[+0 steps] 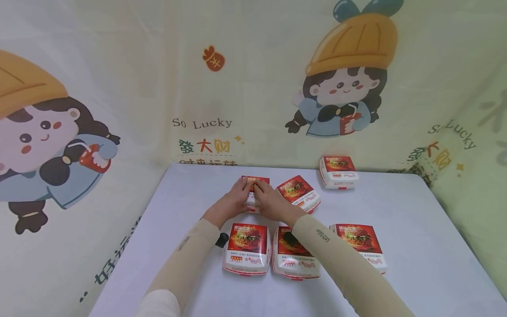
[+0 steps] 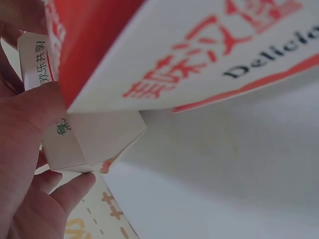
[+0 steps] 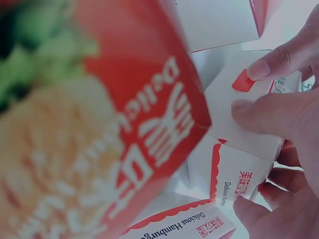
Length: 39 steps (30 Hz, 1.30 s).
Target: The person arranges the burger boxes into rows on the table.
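We are watching a left hand [image 1: 231, 202] and a right hand [image 1: 274, 203] gripping a burger box [image 1: 252, 202] at the bench's [image 1: 416, 229] far left.
Fingers [image 3: 254, 209] are curling round its sides, thumbs [image 3: 269, 114] lying on its front. We are judging this step unfinished: neither hand is letting go. A left box [image 1: 247, 244], a middle box [image 1: 295, 261] and a right box [image 1: 362, 242] are lining the near side; nothing is showing us whether they are done. A slanted box [image 1: 298, 193] is crowding the right hand, a far-right box [image 1: 338, 172] is standing apart, and the right forearm [image 1: 336, 264] is partly hiding two near boxes.
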{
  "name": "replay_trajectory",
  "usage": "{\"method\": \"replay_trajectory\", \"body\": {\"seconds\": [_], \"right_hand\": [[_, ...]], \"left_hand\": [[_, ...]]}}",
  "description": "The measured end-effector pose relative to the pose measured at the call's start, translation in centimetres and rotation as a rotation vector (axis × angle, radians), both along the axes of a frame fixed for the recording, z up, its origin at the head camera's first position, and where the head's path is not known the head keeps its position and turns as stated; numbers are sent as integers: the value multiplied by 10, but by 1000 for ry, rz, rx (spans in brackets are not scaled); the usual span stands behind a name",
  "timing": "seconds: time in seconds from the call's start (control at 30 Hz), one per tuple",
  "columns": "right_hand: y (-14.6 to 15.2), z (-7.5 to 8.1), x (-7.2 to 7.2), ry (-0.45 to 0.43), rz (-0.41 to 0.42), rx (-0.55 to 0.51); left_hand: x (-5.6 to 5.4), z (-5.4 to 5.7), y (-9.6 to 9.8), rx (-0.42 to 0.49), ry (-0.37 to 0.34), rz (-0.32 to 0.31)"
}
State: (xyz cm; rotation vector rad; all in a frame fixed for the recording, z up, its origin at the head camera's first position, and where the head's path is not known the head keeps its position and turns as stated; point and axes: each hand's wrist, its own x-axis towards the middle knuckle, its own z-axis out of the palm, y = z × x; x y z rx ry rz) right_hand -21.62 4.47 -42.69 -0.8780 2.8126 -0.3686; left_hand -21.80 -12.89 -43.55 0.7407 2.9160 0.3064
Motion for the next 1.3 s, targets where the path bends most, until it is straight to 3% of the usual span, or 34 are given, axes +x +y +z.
{"method": "replay_trajectory", "body": {"seconds": [0.37,0.67,0.9,1.13,1.2,1.3], "right_hand": [[5,6,4,29,29,-23],[11,8,13,-13,53,-8],[14,9,17,-19,90,-61],[15,8,22,15,124,-35],[15,8,23,24,139,-33],[16,9,25,21,147,-23]], "left_hand": [[11,6,-4,-51,77,-59],[20,8,-6,71,-46,-60],[20,10,-9,158,-155,-51],[26,10,-13,137,-66,-109],[27,11,-14,133,-73,-93],[28,13,-13,154,-145,-27]]}}
